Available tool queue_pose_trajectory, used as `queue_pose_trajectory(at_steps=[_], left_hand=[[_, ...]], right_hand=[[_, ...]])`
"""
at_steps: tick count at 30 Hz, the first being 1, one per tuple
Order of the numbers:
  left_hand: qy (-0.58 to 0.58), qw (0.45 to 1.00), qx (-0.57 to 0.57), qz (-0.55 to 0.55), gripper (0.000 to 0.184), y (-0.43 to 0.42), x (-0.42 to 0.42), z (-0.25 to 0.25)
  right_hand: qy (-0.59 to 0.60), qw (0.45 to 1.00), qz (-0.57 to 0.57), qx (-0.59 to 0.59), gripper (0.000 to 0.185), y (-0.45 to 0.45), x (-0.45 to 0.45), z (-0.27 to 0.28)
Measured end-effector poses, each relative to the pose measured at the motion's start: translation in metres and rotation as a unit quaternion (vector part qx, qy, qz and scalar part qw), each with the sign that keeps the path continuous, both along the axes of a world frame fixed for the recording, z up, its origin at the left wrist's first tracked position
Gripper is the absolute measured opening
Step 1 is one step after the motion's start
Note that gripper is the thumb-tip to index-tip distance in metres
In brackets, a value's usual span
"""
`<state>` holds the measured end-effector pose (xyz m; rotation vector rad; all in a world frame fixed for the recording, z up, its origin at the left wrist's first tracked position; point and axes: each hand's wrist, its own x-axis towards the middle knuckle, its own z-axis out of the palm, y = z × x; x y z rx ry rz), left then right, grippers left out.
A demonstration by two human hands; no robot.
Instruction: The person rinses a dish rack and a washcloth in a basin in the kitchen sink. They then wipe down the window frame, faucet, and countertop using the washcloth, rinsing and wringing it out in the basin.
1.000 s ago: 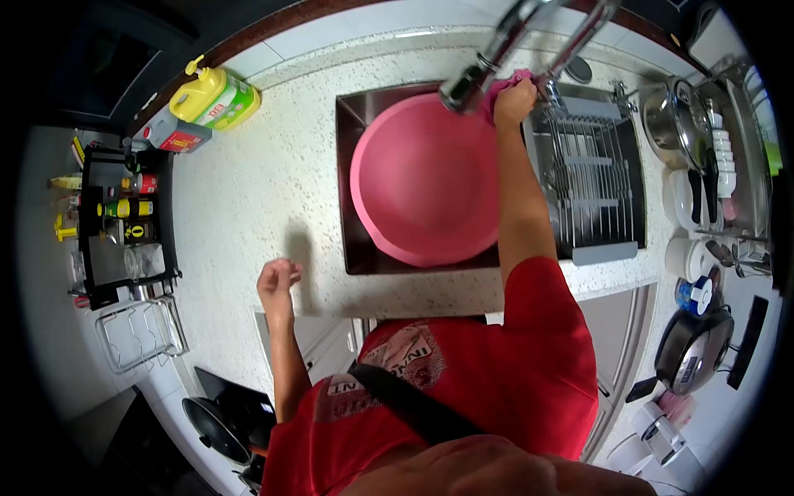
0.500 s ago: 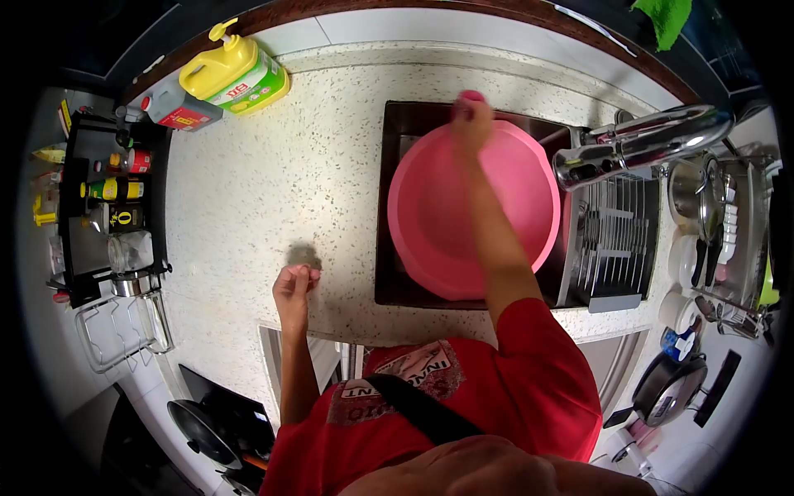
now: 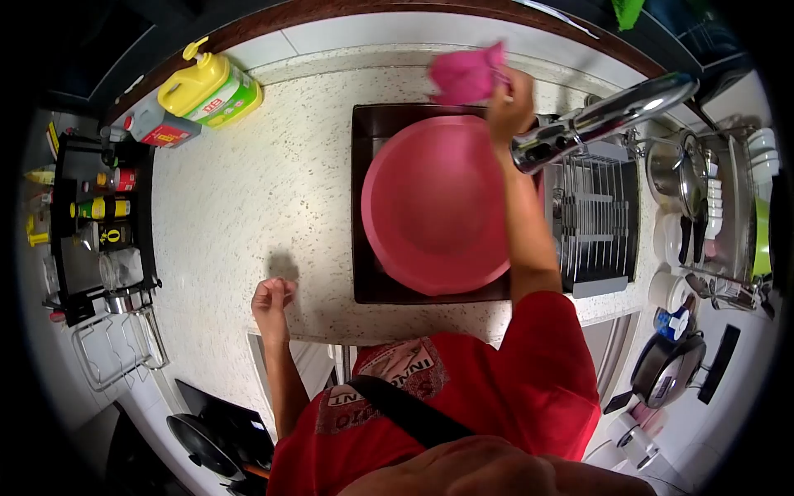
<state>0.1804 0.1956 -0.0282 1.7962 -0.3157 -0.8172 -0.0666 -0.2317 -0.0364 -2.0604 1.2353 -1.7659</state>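
Note:
My right hand is closed on one edge of a pink cloth, which spreads out to the left above the back rim of the sink. Below my right forearm sits a large pink basin in the dark sink. The hand is close beside the chrome faucet. Over the speckled counter, left of the sink, my left hand hovers with its fingers curled together. Nothing shows in those fingers.
A yellow pump jug and a grey bottle stand at the back left. At the left edge is a black rack of bottles. A metal drying rack lies right of the basin, with a pot beyond it.
My right hand has moved right and slightly forward, and the bunched pink cloth has opened out. My left hand stays curled over the counter. The whole view has shifted a little.

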Motion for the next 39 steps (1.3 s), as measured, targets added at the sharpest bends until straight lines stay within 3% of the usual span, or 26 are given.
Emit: queue_pose_trajectory(at_steps=[2,4,5,8,10,11,12,14,15,16,18,20,22,25,33,35,39], left_hand=[[0.0,1.0,-0.004,-0.004,0.017,-0.001,-0.002,-0.001],[-0.008,1.0,-0.006,-0.01,0.017,-0.002,-0.004,0.0],[-0.009,1.0,-0.005,-0.009,0.017,-0.001,-0.006,0.001],[-0.02,1.0,-0.013,-0.007,0.016,-0.004,-0.009,0.003],[-0.022,1.0,-0.018,-0.004,0.015,0.0,-0.011,0.008],[-0.023,1.0,-0.015,-0.001,0.015,0.003,-0.01,0.009],[-0.02,1.0,-0.005,-0.004,0.015,0.004,-0.01,0.007],[-0.016,1.0,0.006,0.006,0.015,0.006,-0.012,0.003],[-0.011,1.0,0.006,0.004,0.015,0.008,-0.012,0.002],[-0.007,1.0,0.006,0.001,0.015,0.008,-0.012,0.001],[-0.005,1.0,0.01,0.003,0.014,0.007,-0.012,-0.001],[0.0,1.0,0.011,0.005,0.014,0.007,-0.013,-0.004],[0.002,1.0,0.009,0.005,0.015,0.006,-0.012,-0.005],[0.005,1.0,0.007,0.024,0.014,0.009,-0.009,-0.006],[0.039,0.998,-0.005,0.041,0.014,0.02,-0.002,-0.026],[0.049,0.998,-0.009,0.044,0.014,0.019,-0.001,-0.026],[0.049,0.998,-0.006,0.048,0.014,0.017,0.002,-0.022]], right_hand=[[0.127,0.99,-0.058,-0.036,0.021,-0.004,-0.056,0.002],[0.262,0.965,0.009,-0.016,0.024,-0.024,-0.11,-0.047],[0.294,0.955,-0.041,-0.029,0.025,-0.045,-0.131,-0.094],[0.261,0.964,-0.047,0.029,0.032,-0.067,-0.139,-0.111],[0.478,0.848,0.006,0.23,0.04,-0.069,-0.134,-0.084],[0.401,0.88,0.039,0.251,0.037,-0.069,-0.141,-0.087],[0.417,0.883,0.071,0.203,0.035,-0.075,-0.147,-0.095],[0.528,0.837,0.066,0.129,0.03,-0.065,-0.132,-0.069],[0.53,0.831,0.093,0.143,0.028,-0.05,-0.116,-0.039],[0.512,0.845,0.118,0.102,0.026,-0.055,-0.114,-0.046],[0.568,0.814,0.072,0.096,0.012,-0.056,-0.104,-0.055],[0.567,0.814,0.109,0.063,0.007,-0.056,-0.092,-0.057],[0.533,0.82,0.208,0.004,0.013,-0.054,-0.062,-0.055],[0.526,0.824,0.208,-0.03,0.008,-0.05,-0.021,-0.061],[0.49,0.837,0.243,-0.026,0.008,-0.052,-0.019,-0.056],[0.404,0.868,0.288,-0.022,0.01,-0.043,-0.008,-0.054],[0.44,0.842,0.311,0.005,0.013,-0.032,0.05,-0.056]])
